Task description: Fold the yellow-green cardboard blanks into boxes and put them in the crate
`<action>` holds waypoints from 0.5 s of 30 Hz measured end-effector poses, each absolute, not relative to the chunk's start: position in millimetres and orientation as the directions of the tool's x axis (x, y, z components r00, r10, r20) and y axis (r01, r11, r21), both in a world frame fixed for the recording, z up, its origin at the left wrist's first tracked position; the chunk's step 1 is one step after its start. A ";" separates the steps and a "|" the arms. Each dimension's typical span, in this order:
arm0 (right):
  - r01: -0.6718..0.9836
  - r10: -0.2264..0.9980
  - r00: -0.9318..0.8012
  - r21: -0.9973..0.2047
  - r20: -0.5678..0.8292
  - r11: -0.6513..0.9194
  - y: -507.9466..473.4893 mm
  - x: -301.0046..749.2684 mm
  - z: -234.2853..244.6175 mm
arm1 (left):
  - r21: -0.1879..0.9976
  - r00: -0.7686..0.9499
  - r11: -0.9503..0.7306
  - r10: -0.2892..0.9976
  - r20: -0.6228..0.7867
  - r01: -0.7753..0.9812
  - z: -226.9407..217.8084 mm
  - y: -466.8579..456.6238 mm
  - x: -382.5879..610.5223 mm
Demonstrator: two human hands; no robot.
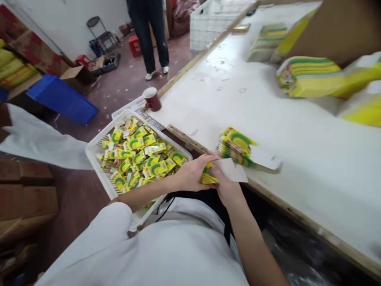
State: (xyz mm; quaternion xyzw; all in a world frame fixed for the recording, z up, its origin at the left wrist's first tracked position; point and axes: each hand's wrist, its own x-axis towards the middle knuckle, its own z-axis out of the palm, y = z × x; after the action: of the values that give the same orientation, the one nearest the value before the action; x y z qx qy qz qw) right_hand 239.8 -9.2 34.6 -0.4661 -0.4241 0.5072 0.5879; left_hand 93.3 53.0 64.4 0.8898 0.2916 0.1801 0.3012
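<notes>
Both hands meet at the table's front edge around one small yellow and green carton [209, 178]. My left hand [192, 173] is closed round its left side, fingers bent over the top. My right hand [226, 187] grips the same carton from the right, and a white cardboard flap sticks out above it. Just beyond the hands lies a stack of flat yellow cartons [236, 143] on the white table. To the left, a white plastic basket [99, 180] holds many filled-out yellow cartons [135, 143].
A dark red mug [153, 100] stands at the table corner. More carton bundles [312, 76] lie at the back right of the white table [205, 99]. A person [150, 35] stands beyond on the floor. A blue bin [62, 98] and brown boxes [28, 198] are at left.
</notes>
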 end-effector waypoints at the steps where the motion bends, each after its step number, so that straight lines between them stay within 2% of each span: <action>1: -0.312 0.993 0.103 -0.950 -0.050 -0.016 -7.4 237.2 32.6 | 0.652 0.769 -0.646 0.622 0.148 0.397 64.6 51.7 94.0; 3: -0.380 0.989 0.082 -0.921 -0.122 -0.082 -4.5 235.6 30.2 | 0.668 0.778 -0.639 0.613 0.141 0.382 65.3 50.5 95.0; 5: -0.407 0.988 0.069 -0.908 -0.135 -0.096 -2.6 237.0 27.9 | 0.673 0.782 -0.643 0.605 0.152 0.366 65.7 49.9 95.6; 9: -0.336 0.988 0.109 -0.939 -0.111 -0.068 -2.1 238.6 20.8 | 0.654 0.739 -0.624 0.658 0.144 0.427 63.7 51.5 95.1; 12: -0.092 0.986 0.160 -0.994 0.049 0.064 -7.0 237.1 22.1 | 0.675 0.731 -0.577 0.678 0.079 0.461 60.5 56.5 93.7; 15: 0.257 0.972 0.063 -0.945 0.227 0.204 -13.2 237.5 30.7 | 0.691 0.724 -0.576 0.681 0.110 0.436 58.6 61.9 92.4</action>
State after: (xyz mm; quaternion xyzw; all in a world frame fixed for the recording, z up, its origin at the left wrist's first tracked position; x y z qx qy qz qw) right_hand 237.5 -13.2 30.7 -0.5235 -0.5870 0.3522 0.5073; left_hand 92.4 61.9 58.6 0.8681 0.3215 0.1856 0.3295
